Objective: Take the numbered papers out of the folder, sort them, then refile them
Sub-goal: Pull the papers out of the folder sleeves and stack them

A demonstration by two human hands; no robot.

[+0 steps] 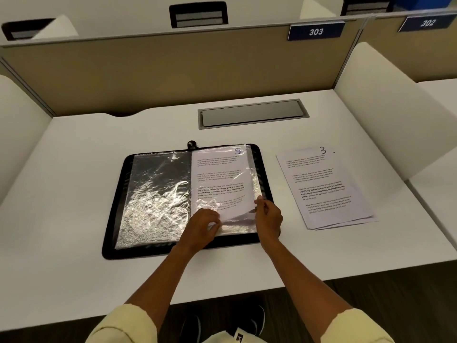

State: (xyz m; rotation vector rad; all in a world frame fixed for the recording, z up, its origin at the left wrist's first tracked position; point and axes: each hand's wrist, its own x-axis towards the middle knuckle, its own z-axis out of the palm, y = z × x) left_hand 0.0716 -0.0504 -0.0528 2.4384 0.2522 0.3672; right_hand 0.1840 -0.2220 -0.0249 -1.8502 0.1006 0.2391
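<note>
- Right hand point(268, 214) pinches the lower right corner of the sheet marked 5 point(220, 179); left hand point(204, 225) curls onto its bottom edge and the plastic sleeve point(235, 227) there.
- We note the sheet lies half inside that sleeve, in the right half of the open folder point(113, 219).
- Right of the folder, well apart: a loose stack point(326, 189), topped by 3.
- We judge removal part done; sorting and refiling remain.
- Left sleeves point(154, 194) look empty.
- Desk point(74, 169) left of the folder offers room; side panels bound it.

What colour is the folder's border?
Black, on the folder, seen in the head view.
</note>
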